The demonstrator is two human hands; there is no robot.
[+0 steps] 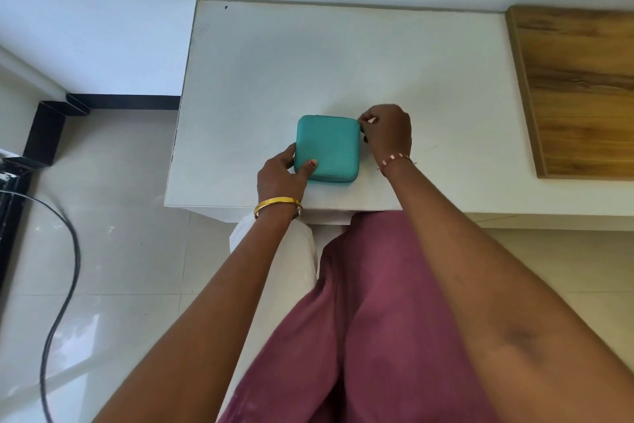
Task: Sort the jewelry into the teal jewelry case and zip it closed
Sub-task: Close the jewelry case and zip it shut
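The teal jewelry case [327, 144] lies flat on the white table [308, 62] near its front edge, with its lid down. My left hand [283, 175] holds the case at its near left corner, thumb pressed on the lid. My right hand [386, 134] is at the case's far right corner, fingers pinched together at the zipper line; the zipper pull itself is hidden under the fingers. No loose jewelry lies on the table.
A wooden board [579, 89] lies on the table's right side. A black cable [65, 258] curls over the tiled floor at the left, next to a black stand [44, 134]. My lap is below the table's front edge.
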